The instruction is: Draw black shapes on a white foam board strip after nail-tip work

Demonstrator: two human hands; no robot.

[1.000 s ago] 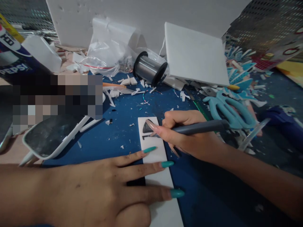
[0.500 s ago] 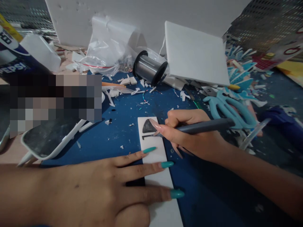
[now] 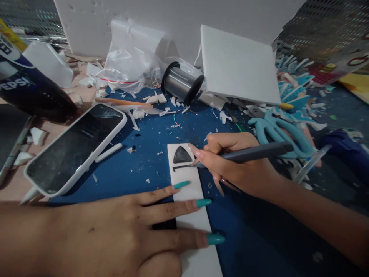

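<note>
A long white foam strip [image 3: 188,192] lies on the blue mat [image 3: 144,161], with a dark triangle and a dark line marked near its far end. My left hand [image 3: 121,231] lies flat on the strip, its fingers spread and pressing it down. My right hand [image 3: 230,163] is closed round a grey pen-like tool [image 3: 253,151]. The tool's tip touches the strip at the dark line, just below the triangle.
A phone in a white case [image 3: 75,148] lies left of the strip. A Pepsi bottle [image 3: 25,88] lies at far left. A wire spool [image 3: 181,82], plastic bags, a white foam square [image 3: 238,65], teal scissors [image 3: 276,130] and foam scraps crowd the back.
My right hand has slid a little to the right along the dark line, uncovering the triangle. My left hand has stayed put on the strip.
</note>
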